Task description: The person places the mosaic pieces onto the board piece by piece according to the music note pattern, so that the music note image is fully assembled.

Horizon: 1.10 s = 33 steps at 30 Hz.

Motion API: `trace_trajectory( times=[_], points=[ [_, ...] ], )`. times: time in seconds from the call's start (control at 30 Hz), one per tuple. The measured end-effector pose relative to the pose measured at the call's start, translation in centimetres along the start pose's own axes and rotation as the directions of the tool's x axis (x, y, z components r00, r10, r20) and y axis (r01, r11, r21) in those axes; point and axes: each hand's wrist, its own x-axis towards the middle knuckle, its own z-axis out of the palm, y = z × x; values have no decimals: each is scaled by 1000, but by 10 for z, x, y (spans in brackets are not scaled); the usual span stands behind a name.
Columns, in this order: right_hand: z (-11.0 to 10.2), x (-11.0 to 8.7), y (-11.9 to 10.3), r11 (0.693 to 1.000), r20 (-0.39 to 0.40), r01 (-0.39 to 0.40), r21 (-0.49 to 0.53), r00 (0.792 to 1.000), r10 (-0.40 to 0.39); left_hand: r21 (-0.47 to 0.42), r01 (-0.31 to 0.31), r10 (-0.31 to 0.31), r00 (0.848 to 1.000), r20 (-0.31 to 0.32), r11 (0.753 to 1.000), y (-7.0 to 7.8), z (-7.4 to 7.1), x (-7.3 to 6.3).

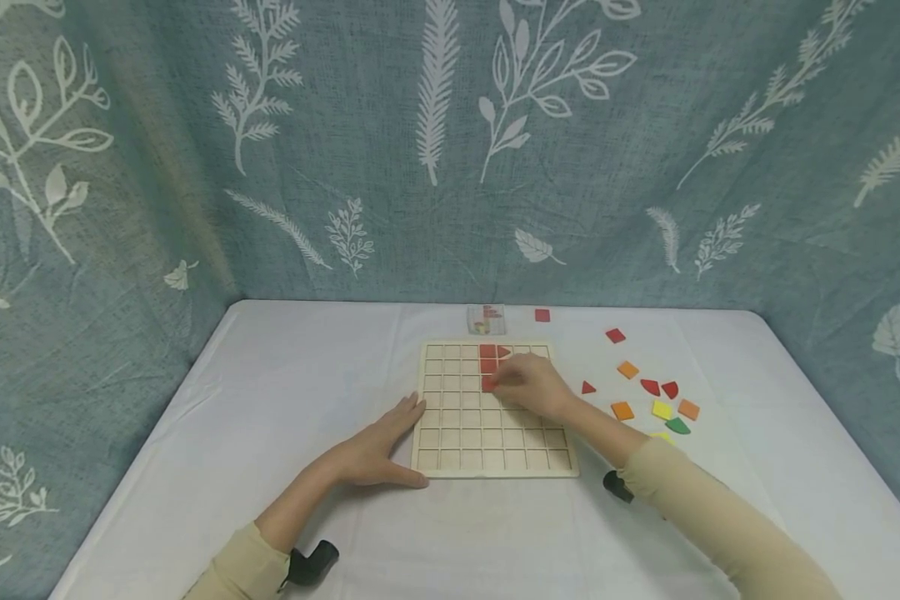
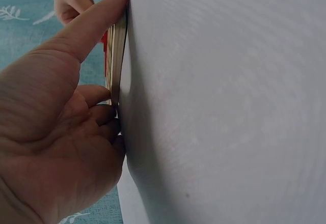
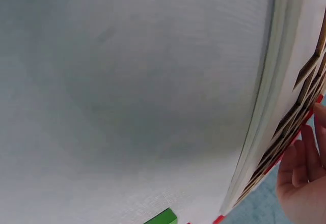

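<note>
A wooden grid board point(image 1: 450, 437) lies on the table with a column of red square tiles point(image 1: 488, 352) and a red triangle point(image 1: 503, 352) in its upper cells. My right hand point(image 1: 532, 385) reaches over the board from the right. Its thumb and fingertips pinch a red square tile point(image 1: 488, 384) at the lower end of that column; part of this tile is hidden by the fingers. My left hand point(image 1: 375, 447) rests at the board's lower left corner, fingers along the left side and thumb point(image 2: 104, 18) against the front edge.
Right of the board lie loose tiles: a red triangle point(image 1: 588, 387), orange squares point(image 1: 622, 410), red quarter-rounds point(image 1: 670, 389), a yellow square point(image 1: 662, 409) and a green piece point(image 1: 677, 426). Behind the board are a small printed card point(image 1: 486, 320) and a red square point(image 1: 542, 315). A patterned curtain point(image 1: 390, 225) hangs beyond.
</note>
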Motion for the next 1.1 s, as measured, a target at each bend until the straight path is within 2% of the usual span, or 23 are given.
trace_trajectory(
  times=[0.17, 0.27, 0.53, 0.67, 0.73, 0.9, 1.0, 1.1],
  points=[
    [1, 2, -2, 997, -24, 68, -34, 997, -69, 1, 1, -1, 1000, 0, 1000, 0, 0, 0],
    [2, 2, -3, 996, -34, 79, -43, 996, -81, 3, 2, -2, 1000, 0, 1000, -1, 0, 1],
    [-1, -1, -2, 1000, -14, -19, -24, 1000, 19, 3, -7, 7, 1000, 2, 1000, -3, 0, 1],
    [-9, -7, 1, 990, -21, -134, 37, 991, 135, 5, -7, 7, 1000, 4, 1000, -3, 0, 1],
    [-16, -10, 5, 975, -37, -211, 76, 976, 214, 3, -7, 7, 1000, 4, 1000, -4, 0, 1],
    [-35, -18, 19, 899, -83, -406, 165, 902, 423, 1, -4, 4, 1000, 1, 1000, -5, 1, 1],
    [-50, -24, 30, 856, -119, -471, 213, 857, 501, 3, 2, -2, 1000, 0, 1000, -6, 2, 1],
    [-63, -31, 42, 838, -159, -490, 239, 832, 532, 2, 4, -4, 1000, -2, 1000, -5, 2, 1]
  ],
)
